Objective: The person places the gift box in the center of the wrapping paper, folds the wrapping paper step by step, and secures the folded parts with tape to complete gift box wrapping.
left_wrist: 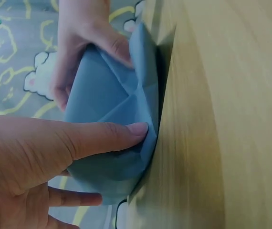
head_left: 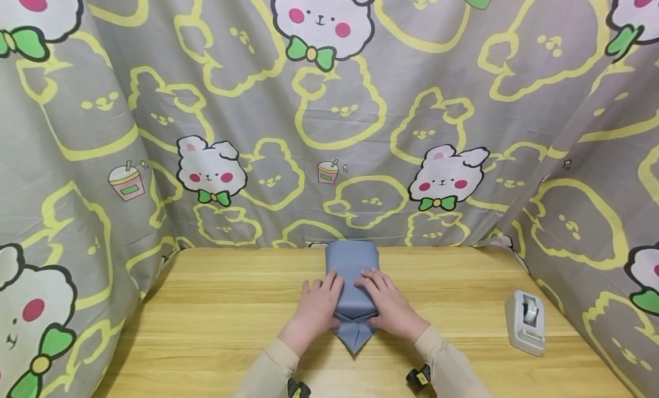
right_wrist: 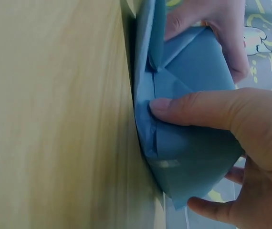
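A box-shaped package (head_left: 352,259) wrapped in blue-grey paper lies lengthwise on the table, its near end toward me. There the paper is folded into a pointed flap (head_left: 355,336). My left hand (head_left: 318,303) grips the package from the left, fingertips on its top. From the other side my right hand (head_left: 392,306) grips it the same way. In the left wrist view the left thumb (left_wrist: 109,136) presses on the creased end folds. The right thumb (right_wrist: 193,109) presses the folds near the table in the right wrist view, with a shiny strip (right_wrist: 168,163) on the paper beside it.
A pale grey tape dispenser (head_left: 526,322) stands at the right of the wooden table (head_left: 231,306). A patterned grey curtain (head_left: 278,118) hangs behind the table and along both sides. Black wrist mounts (head_left: 418,378) sit by the sleeves.
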### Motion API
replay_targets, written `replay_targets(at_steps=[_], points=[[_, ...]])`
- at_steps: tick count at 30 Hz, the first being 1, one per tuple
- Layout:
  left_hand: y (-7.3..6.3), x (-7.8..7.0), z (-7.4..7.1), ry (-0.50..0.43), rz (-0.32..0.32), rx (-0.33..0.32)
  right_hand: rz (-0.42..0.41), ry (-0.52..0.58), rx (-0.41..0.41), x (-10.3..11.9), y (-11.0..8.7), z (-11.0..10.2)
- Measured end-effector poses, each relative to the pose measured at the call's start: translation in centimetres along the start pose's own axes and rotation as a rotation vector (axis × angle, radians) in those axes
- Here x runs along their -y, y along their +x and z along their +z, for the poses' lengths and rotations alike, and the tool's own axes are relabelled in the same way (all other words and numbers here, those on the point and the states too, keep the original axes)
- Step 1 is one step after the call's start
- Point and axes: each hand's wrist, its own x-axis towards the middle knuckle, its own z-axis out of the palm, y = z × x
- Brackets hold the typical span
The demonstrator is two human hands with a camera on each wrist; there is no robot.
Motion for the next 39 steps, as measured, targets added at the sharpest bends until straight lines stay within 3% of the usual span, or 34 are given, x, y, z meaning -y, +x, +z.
replay_targets(at_steps=[8,14,19,31,39], points=[[-0.1,0.3,-0.3,0.012,0.034,-0.011,-0.03,-0.012,-0.004,-0.3,0.0,0.1],[0.0,1.5,-0.4,-0.045,0.072,0.036,-0.014,-0.003,-0.008,-0.3,-0.1,0.2],[0.0,1.9,-0.6,-0.051,0.095,0.038,-0.012,-0.008,-0.014,-0.3,0.0,0.1],[-0.1,1.6,-0.5,-0.02,0.089,-0.008,-0.015,-0.032,-0.022,-0.1,0.0,0.1],[0.1,2.2,-0.4,-0.04,0.097,0.048,-0.001,-0.026,-0.02,0.2,0.0,0.1]])
